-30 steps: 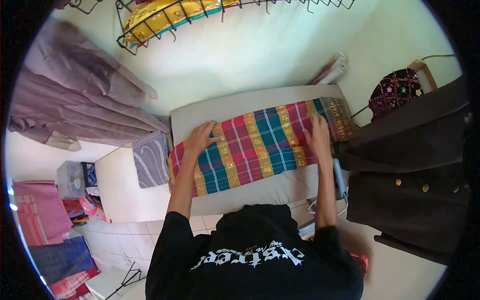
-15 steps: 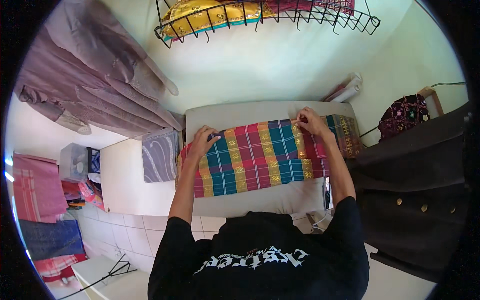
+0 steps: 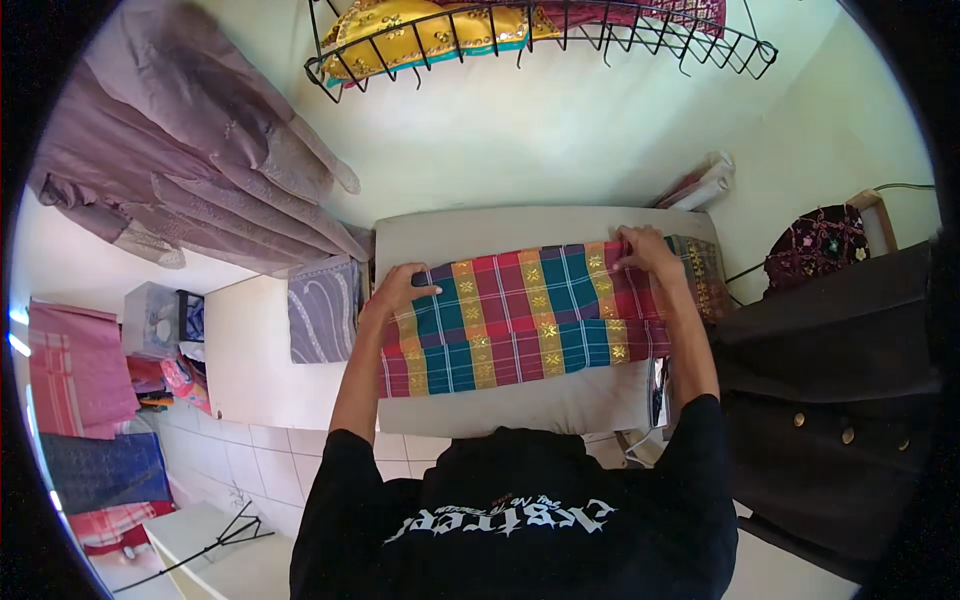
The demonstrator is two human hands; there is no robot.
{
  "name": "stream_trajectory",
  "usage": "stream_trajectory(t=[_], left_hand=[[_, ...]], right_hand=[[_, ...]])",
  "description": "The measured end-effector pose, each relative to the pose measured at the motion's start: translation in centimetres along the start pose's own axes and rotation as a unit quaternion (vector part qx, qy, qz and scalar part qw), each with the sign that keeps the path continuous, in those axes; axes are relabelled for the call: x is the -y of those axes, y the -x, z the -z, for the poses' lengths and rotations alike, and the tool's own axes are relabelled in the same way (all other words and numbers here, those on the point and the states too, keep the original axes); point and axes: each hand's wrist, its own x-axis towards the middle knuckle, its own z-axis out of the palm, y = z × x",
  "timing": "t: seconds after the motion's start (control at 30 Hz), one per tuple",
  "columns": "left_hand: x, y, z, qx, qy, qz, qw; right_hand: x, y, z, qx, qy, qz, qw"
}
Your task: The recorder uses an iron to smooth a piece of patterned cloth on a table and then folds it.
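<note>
A plaid cloth (image 3: 510, 315) in red, green and gold lies folded in a long strip across a padded, beige-covered board (image 3: 520, 398). My left hand (image 3: 396, 291) rests on its far left corner, thumb and fingers apart. At the far right end my right hand (image 3: 652, 252) touches the cloth's far edge, its thumb spread away from the fingers. Both hands look open. Cloth beneath the palms is hidden. Past my right hand lies a darker patterned cloth (image 3: 702, 275).
A folded grey cloth (image 3: 322, 312) lies on a white surface (image 3: 250, 360) at left. Mauve garments (image 3: 200, 150) hang at far left, a dark coat (image 3: 830, 370) at right. A black wire rack (image 3: 460, 45) holding fabrics is on the wall. Rolled material (image 3: 700, 182) leans behind the board.
My right hand has moved right along the far edge, its pinch loosened. My left hand has shifted slightly left and down, and the cloth's right end looks flatter.
</note>
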Motion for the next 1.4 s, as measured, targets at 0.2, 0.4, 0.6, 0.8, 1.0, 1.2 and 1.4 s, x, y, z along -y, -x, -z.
stream_trajectory(t=[0.2,0.4,0.6,0.8,1.0,1.2,1.4], left_hand=[[-0.6,0.4,1.5,0.108,0.198,0.011,0.974],[0.0,1.5,4.8,0.116,0.101,-0.031,0.988],[1.6,2.1,8.6,0.046,-0.04,-0.054,0.997],[-8.4,5.3,15.4,-0.269,-0.203,-0.149,0.93],[-10.1,9.0,13.4,-0.282,-0.305,-0.226,0.881],[-1.0,13.7,1.2,-0.142,-0.32,-0.151,0.924],[-0.1,14.9,-4.0,-0.212,-0.26,-0.075,0.939]], right_hand=[[-6.6,0.7,0.4,0.117,0.042,0.001,0.992],[-8.9,2.6,2.4,0.084,0.079,0.004,0.993],[-5.8,4.1,8.1,-0.092,0.171,-0.033,0.98],[-2.7,6.0,15.2,-0.403,0.176,-0.059,0.896],[-3.5,9.9,12.0,-0.373,0.155,-0.135,0.905],[-5.4,14.9,0.1,-0.215,0.13,-0.152,0.956],[-10.5,15.9,-8.9,-0.353,-0.042,-0.165,0.92]])
